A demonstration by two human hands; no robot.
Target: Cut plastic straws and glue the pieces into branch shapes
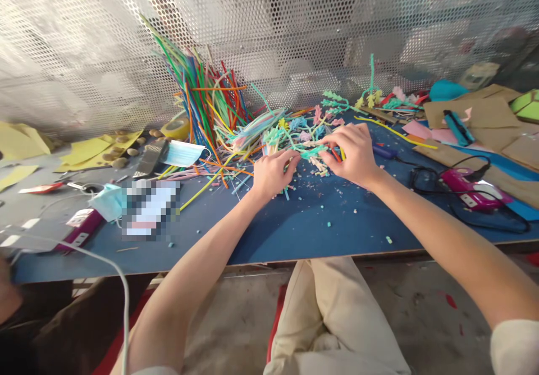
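My left hand [273, 174] and my right hand [350, 155] are close together over the middle of the blue table. Between their fingertips is a turquoise pipe-cleaner flower sprig [312, 151], pinched from both sides. Right behind it lies a heap of fuzzy sprigs in mint, pink, blue and yellow, among them a pink sprig [317, 114]. Left of the heap stands a big bundle of coloured pipe cleaners [202, 100], with paler ones [256, 131] lying in front. The fingers partly cover the ends of the held piece.
A perforated metal screen [273, 32] rises behind the table [290, 234]. At left lie face masks [183, 154], a blurred phone-like rectangle [154, 209], yellow paper and a purple power strip [80, 229]. At right are cardboard, a corded purple power strip [474, 190] and a yellow pipe cleaner [396, 132].
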